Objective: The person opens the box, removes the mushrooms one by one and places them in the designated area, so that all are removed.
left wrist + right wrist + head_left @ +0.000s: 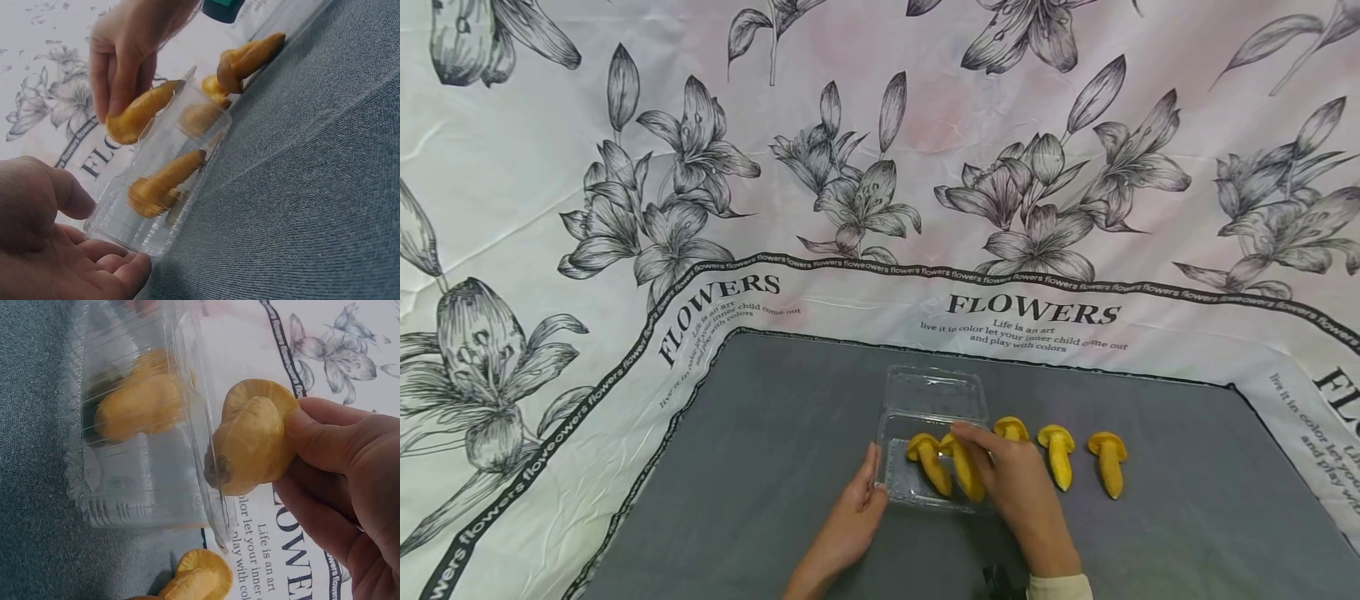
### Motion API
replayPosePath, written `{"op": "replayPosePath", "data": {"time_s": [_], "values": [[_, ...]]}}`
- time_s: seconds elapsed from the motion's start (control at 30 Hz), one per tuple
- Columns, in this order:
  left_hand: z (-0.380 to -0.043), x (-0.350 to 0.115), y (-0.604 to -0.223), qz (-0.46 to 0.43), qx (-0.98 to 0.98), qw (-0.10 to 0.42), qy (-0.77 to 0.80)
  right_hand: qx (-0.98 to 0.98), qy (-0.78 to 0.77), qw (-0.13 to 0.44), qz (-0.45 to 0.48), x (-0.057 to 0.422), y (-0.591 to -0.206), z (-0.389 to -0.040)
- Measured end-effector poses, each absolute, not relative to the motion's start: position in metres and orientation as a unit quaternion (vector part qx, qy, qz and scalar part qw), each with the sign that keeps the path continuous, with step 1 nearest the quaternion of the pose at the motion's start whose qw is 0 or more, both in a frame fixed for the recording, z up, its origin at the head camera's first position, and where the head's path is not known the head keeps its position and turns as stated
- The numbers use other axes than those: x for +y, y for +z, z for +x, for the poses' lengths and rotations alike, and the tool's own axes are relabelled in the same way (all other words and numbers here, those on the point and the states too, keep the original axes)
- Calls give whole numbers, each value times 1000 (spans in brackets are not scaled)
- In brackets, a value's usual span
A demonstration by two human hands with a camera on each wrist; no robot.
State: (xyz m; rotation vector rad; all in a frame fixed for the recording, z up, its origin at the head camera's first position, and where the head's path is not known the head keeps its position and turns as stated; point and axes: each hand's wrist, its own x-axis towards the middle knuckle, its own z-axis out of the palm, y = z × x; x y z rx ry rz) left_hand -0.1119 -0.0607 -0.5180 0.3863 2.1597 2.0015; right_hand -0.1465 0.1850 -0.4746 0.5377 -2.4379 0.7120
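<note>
A clear plastic container (895, 471) stands on the grey surface with its hinged lid (932, 392) folded back. My left hand (850, 512) holds its left side, the thumb near the rim and the fingers lower down in the left wrist view. One yellow mushroom (934, 471) lies inside. With thumb and fingers, my right hand (1022, 492) pinches another yellow mushroom (253, 444) by its cap. In the right wrist view this mushroom is at the container's rim, its stem end towards the opening.
To the right of the container, three more yellow mushrooms lie in a row: one (1011, 428) partly behind my right hand, one in the middle (1060, 458) and one at the far right (1107, 465). A flower-printed cloth border (1030, 321) surrounds the grey area.
</note>
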Motion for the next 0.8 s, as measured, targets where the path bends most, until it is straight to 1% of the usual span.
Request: {"op": "replayPosePath", "data": {"time_s": [0.33, 0.47, 0.73, 0.8], "values": [[-111, -61, -517, 130, 722, 86, 674, -892, 305, 285, 175, 191, -470, -139], [-111, -61, -518, 133, 721, 81, 675, -886, 311, 301, 166, 196, -468, -136], [-111, -61, -517, 133, 721, 82, 675, -891, 296, 316, 133, 203, -462, -130], [-111, -61, -517, 132, 722, 85, 674, -888, 290, 331, 135, 205, -462, -130]]}}
